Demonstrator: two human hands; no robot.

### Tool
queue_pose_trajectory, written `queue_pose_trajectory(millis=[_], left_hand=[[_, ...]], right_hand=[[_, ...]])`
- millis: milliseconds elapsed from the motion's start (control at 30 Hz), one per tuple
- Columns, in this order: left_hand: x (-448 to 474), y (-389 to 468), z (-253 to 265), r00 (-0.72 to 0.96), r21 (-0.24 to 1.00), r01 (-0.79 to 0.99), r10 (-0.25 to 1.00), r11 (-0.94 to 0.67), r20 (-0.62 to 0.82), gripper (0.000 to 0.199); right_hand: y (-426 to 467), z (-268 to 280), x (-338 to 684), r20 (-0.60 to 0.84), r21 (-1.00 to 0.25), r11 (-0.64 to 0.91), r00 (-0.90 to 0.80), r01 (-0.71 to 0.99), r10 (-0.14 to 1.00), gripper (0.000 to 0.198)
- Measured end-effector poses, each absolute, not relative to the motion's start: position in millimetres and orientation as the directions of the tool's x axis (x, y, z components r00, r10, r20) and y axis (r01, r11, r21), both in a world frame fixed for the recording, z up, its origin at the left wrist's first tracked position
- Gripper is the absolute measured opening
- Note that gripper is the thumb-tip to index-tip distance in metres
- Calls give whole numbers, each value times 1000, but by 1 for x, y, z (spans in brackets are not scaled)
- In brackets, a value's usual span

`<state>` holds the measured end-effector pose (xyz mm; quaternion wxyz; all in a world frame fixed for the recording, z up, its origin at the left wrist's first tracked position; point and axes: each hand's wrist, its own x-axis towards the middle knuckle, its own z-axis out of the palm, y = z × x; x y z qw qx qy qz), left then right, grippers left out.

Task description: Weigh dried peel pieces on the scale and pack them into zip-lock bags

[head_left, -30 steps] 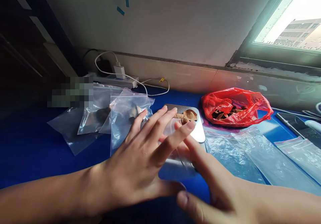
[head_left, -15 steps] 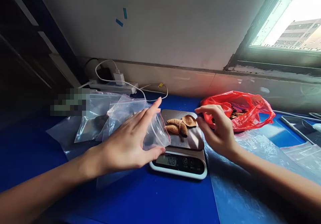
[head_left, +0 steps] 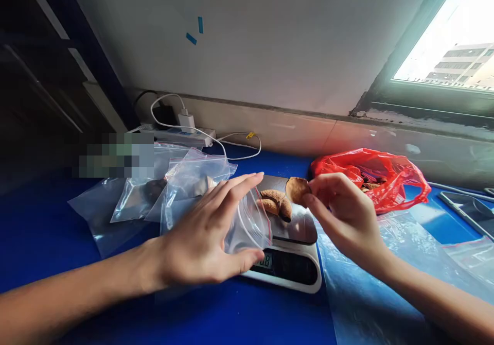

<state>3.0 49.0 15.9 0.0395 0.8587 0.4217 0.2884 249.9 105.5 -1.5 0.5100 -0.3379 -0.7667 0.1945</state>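
In the head view, your right hand (head_left: 343,213) pinches a curved brown piece (head_left: 296,191) between thumb and fingertips, just above the scale (head_left: 303,230). Your left hand (head_left: 200,237) curves around a clear zip bag (head_left: 247,226), thumb and fingers spread apart; whether it grips the bag cannot be told. Other brown pieces (head_left: 285,209) lie on the scale between your hands, and a red bag (head_left: 332,165) sits just beyond your right hand
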Motion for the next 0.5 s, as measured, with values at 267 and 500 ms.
queue_pose_trajectory(millis=[267,500], left_hand=[[11,40,13,530,336,592,668,-732,522,99],[9,43,13,500,374,596,693,-710,520,90]], right_hand=[[72,5,233,713,-445,834,-436,325,550,10],[98,-6,240,609,-264,775,-523,574,596,37]])
